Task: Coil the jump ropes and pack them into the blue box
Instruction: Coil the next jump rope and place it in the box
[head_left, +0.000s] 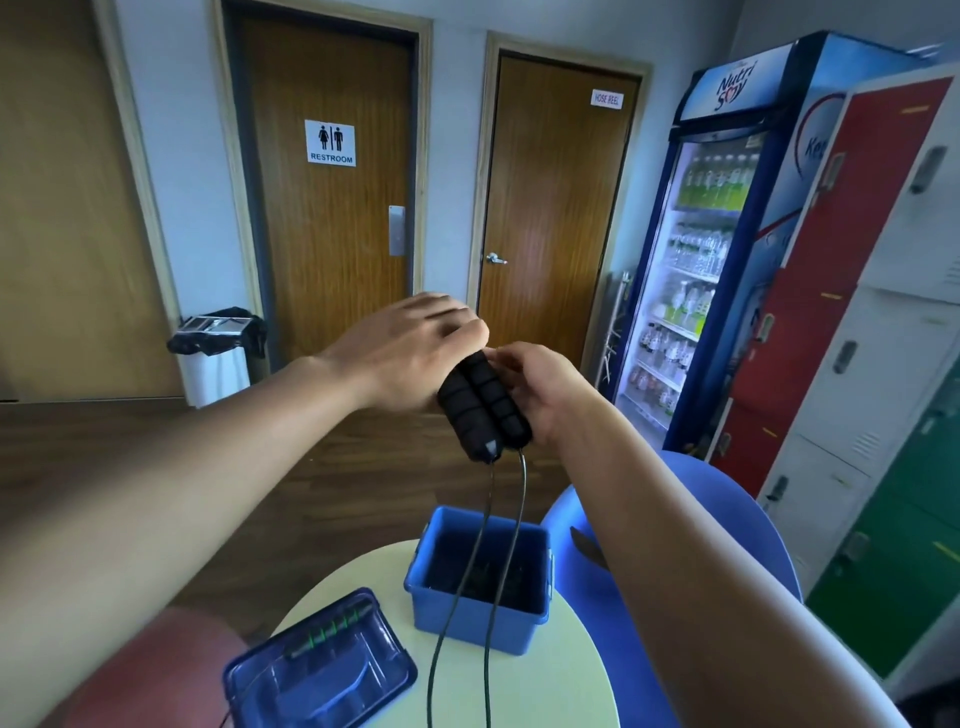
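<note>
Two handles (483, 405) held facing RESTROOM door (332, 234), HOSE REEL door (556, 208), Nutri Soy fridge (732, 85).

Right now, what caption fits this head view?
Left hand and right hand hold black foam jump-rope handles above open blue plastic box.

I see the bare left forearm (197, 457) and right forearm (649, 519) reaching forward and converging. The right hand (545, 395) wraps a pair of black ribbed foam handles (483, 410) from the side. The left hand (410, 353) caps their tops, its blurred fingers seemingly curled over.
</note>
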